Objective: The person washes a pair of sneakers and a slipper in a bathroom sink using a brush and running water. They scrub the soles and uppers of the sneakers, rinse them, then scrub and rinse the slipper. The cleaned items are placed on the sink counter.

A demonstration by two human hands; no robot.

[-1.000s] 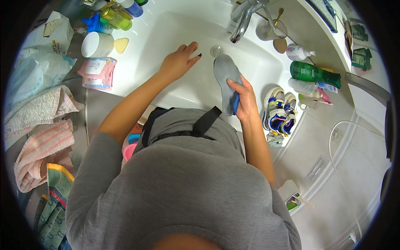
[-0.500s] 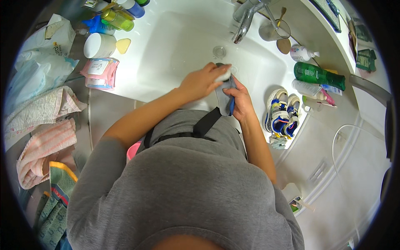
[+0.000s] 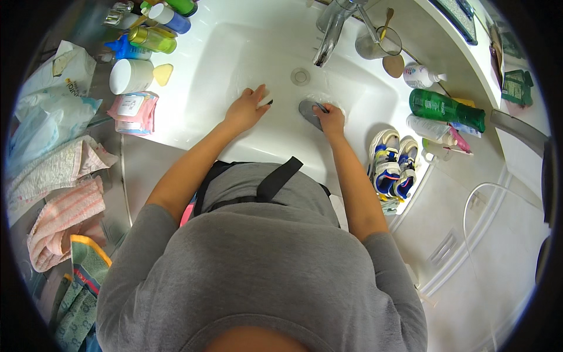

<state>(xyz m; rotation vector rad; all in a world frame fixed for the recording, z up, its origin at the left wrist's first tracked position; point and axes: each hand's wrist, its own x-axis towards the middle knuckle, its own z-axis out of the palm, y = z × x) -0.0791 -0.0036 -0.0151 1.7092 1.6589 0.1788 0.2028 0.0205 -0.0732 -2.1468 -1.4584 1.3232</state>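
Note:
In the wash basin (image 3: 217, 70), my right hand (image 3: 332, 120) grips a flat grey shoe insole (image 3: 309, 111) with a bluish edge. Thin, clear water ripples around the insole near the drain (image 3: 300, 76). My left hand (image 3: 246, 110) is low over the basin, to the left of the insole and apart from it. Its thumb and fingers are around something pale with a small dark tip, hard to make out against the white basin. A pair of white and blue children's sneakers (image 3: 393, 164) stands on the rim at the right.
A chrome faucet (image 3: 334, 32) reaches over the basin. Beside it stands a glass cup (image 3: 380, 44). A green bottle (image 3: 443, 108) lies at the right. A white jar (image 3: 130, 76), wipes packs (image 3: 134, 111) and several bottles line the left rim. Towels (image 3: 67, 217) hang at the left.
My hands have parted. The right hand has lowered the insole into the basin near the drain, and the left hand has moved away to the left with the pale thing.

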